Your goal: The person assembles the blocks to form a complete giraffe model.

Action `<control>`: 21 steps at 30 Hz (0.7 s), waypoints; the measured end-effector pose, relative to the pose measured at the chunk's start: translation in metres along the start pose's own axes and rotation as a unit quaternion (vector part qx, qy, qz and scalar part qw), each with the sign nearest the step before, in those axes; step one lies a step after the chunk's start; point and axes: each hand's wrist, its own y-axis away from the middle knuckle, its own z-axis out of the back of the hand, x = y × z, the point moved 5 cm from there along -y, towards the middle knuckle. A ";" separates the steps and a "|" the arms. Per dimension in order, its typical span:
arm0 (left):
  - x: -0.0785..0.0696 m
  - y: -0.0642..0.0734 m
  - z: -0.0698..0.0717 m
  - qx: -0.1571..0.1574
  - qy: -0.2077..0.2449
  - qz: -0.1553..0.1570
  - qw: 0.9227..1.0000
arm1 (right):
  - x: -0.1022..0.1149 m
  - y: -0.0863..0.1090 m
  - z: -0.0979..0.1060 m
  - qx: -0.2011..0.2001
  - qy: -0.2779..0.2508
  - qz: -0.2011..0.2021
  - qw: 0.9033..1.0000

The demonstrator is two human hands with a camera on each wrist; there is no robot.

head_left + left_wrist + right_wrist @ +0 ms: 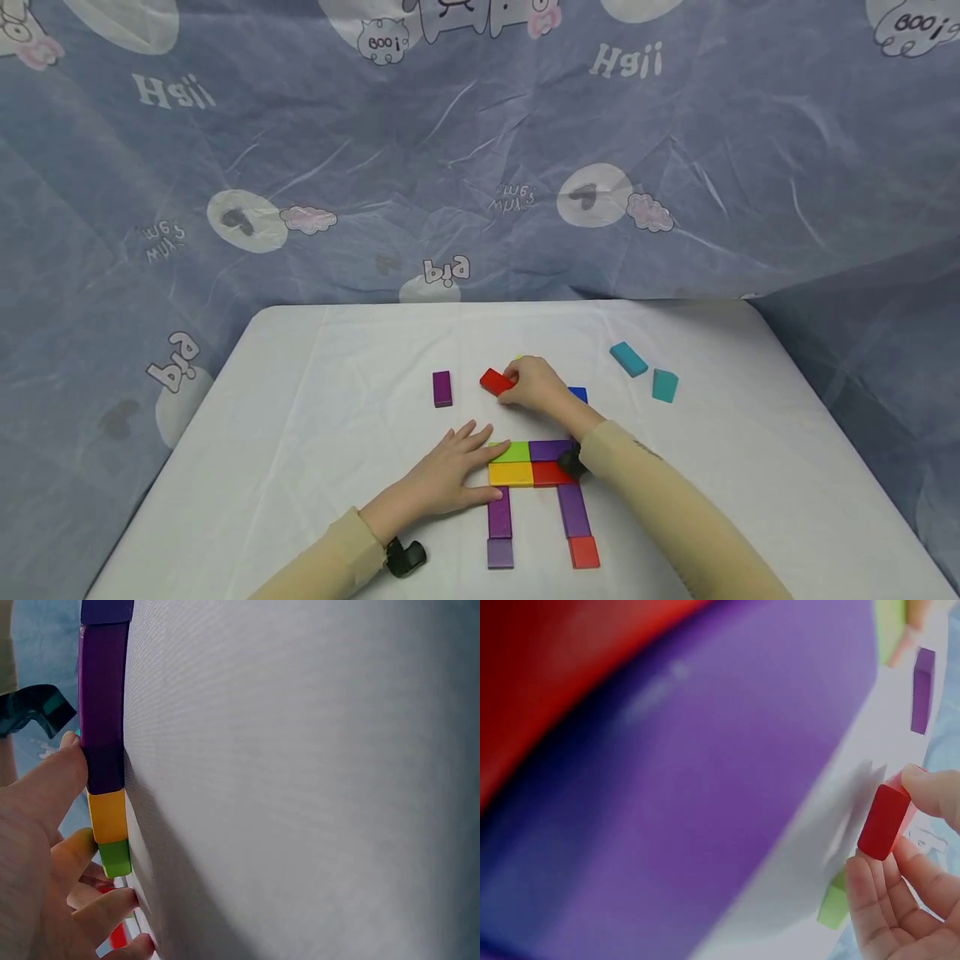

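A red block (pixel 495 382) is pinched between the thumb and fingers of my right hand (pixel 536 386), above the far middle of the table. My left hand (pixel 447 472) has its fingers spread at the left side of the block arrangement. Its fingers touch the green block (pixel 513 452) and the purple block (pixel 498 512) below. Beside these lie a yellow block (pixel 511 475), a violet block (pixel 549 451) and a red block (pixel 546 474). In the right wrist view the held red block (pixel 883 823) shows its end face, with a light green block (pixel 833 904) behind the fingers.
Two legs extend nearer me, ending in a lilac block (pixel 500 553) and a red block (pixel 584 552). A purple block (pixel 442 389) lies farther left. Two teal blocks (pixel 628 359) lie at the right, and a blue block (pixel 578 393) is partly behind my right wrist.
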 end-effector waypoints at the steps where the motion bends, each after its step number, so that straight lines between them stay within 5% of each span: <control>1: 0.000 0.000 0.000 0.001 0.001 0.000 1.000 | -0.002 0.000 0.003 -0.004 -0.009 0.001 1.000; 6: 0.001 -0.001 -0.002 0.003 0.003 0.004 1.000 | -0.017 0.001 0.025 -0.028 -0.052 -0.012 0.998; 13: 0.001 0.000 -0.001 0.002 0.007 0.006 1.000 | -0.059 0.002 0.053 -0.049 -0.094 -0.082 0.991; 21: 0.000 0.000 0.000 0.002 0.005 0.006 1.000 | -0.103 0.009 0.057 -0.053 -0.083 -0.142 0.985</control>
